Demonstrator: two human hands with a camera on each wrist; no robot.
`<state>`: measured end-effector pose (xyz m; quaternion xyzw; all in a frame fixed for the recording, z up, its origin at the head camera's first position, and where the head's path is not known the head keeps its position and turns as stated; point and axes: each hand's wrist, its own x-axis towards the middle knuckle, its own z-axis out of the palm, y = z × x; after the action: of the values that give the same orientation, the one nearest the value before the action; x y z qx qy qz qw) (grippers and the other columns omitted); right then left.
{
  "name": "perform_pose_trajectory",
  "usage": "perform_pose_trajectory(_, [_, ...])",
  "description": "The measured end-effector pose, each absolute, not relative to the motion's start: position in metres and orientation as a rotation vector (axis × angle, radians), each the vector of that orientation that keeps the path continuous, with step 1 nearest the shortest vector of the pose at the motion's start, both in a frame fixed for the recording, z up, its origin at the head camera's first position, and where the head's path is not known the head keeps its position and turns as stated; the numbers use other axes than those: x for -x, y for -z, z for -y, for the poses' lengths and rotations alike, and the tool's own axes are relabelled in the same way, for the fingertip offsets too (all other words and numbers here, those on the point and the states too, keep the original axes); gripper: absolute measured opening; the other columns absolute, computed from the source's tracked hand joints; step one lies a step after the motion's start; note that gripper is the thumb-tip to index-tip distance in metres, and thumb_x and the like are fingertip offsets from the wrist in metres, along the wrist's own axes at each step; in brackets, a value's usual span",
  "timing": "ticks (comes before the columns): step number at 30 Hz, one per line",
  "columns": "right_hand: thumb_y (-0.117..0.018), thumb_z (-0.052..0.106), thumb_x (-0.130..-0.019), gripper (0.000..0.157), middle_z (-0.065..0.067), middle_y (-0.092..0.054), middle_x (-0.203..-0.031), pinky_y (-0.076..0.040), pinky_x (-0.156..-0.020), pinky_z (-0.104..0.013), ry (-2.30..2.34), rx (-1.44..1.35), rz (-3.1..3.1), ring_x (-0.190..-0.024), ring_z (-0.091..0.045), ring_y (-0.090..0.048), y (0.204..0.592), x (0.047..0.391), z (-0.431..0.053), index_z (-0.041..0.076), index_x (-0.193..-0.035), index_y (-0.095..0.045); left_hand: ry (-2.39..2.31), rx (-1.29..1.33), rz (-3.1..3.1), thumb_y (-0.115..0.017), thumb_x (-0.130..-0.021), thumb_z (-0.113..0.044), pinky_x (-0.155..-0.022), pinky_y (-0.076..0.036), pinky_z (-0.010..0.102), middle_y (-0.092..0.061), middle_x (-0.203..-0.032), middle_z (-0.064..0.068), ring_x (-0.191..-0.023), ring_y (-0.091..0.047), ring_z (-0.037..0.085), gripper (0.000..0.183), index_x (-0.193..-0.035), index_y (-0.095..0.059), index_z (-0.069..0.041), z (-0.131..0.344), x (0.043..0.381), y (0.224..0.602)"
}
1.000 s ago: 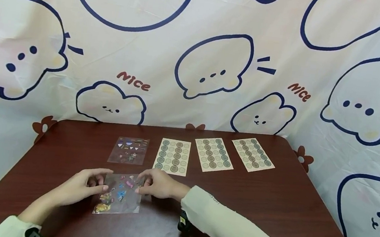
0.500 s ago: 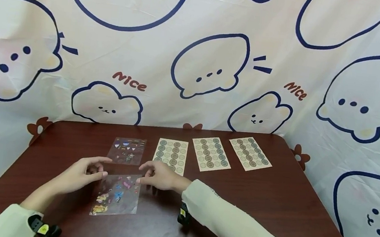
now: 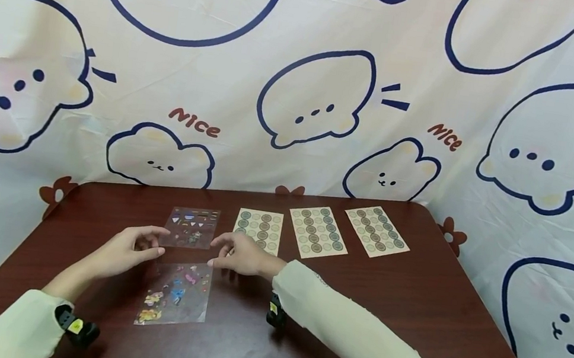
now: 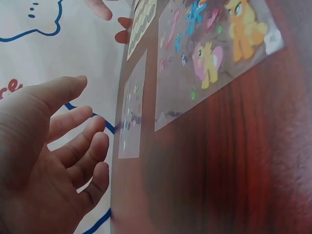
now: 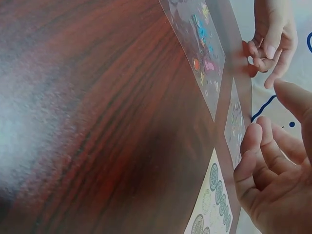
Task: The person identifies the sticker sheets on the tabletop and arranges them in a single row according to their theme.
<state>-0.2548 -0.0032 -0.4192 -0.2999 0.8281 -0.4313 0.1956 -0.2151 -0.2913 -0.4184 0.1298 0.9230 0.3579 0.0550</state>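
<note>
- Surface: dark red-brown, glossy wood grain.
- Left hand and right hand: apart, fingers loosely bent, holding nothing, farther from the person than half a second ago.
- Nearer clear sheet: thin plastic, colourful pony figures, lying flat, unmoved.
- Farther clear sheet: just beyond it, similarly transparent, small figures.

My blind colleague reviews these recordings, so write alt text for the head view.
A person's left hand and right hand, holding nothing, hover over a dark table near two clear sticker sheets. Three cream sheets of printed circles lie farther right; a patterned cloth hangs behind.
</note>
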Motion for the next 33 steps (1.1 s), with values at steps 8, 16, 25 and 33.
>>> perform_pose_trajectory(8, [-0.072,0.02,-0.094,0.041,-0.004,-0.07,-0.088,-0.044,-0.067,-0.018,1.209,0.82,-2.359,-0.068,-0.005,-0.055,0.42,0.265,0.017,-0.001,-0.128,-0.065,-1.003,-0.362,-2.835,-0.067,-0.098,-0.025,-0.071,-0.049,0.027,-0.067,-0.108,0.014,-0.091,-0.059,0.021,0.048,-0.137,-0.057,0.0,0.295,0.224,0.418])
perform_pose_trajectory(16, [-0.071,0.024,-0.095,0.04,-0.001,-0.068,-0.09,-0.046,-0.072,-0.018,1.188,0.797,-2.394,-0.076,-0.004,-0.056,0.421,0.271,0.025,0.0,-0.127,-0.066,-0.945,-0.36,-2.863,-0.067,-0.097,-0.027,-0.083,-0.051,0.04,-0.065,-0.12,0.022,-0.101,-0.059,0.027,0.048,-0.137,-0.058,-0.001,0.299,0.233,0.424])
perform_pose_trajectory(25, [-0.07,0.023,-0.096,0.041,0.0,-0.066,-0.088,-0.046,-0.064,-0.018,1.166,0.726,-2.4,-0.066,-0.006,-0.056,0.424,0.279,0.029,0.001,-0.129,-0.064,-0.906,-0.338,-2.867,-0.068,-0.097,-0.028,-0.088,-0.05,0.052,-0.059,-0.13,0.029,-0.107,-0.057,0.035,0.052,-0.139,-0.056,0.0,0.3,0.241,0.425])
perform_pose_trajectory(33, [-0.07,0.023,-0.096,0.044,0.0,-0.066,-0.086,-0.046,-0.057,-0.019,1.183,0.689,-2.383,-0.058,-0.011,-0.058,0.423,0.281,0.03,0.001,-0.133,-0.061,-0.904,-0.309,-2.851,-0.068,-0.096,-0.026,-0.093,-0.048,0.058,-0.056,-0.133,0.032,-0.109,-0.056,0.037,0.055,-0.141,-0.053,0.003,0.295,0.25,0.427])
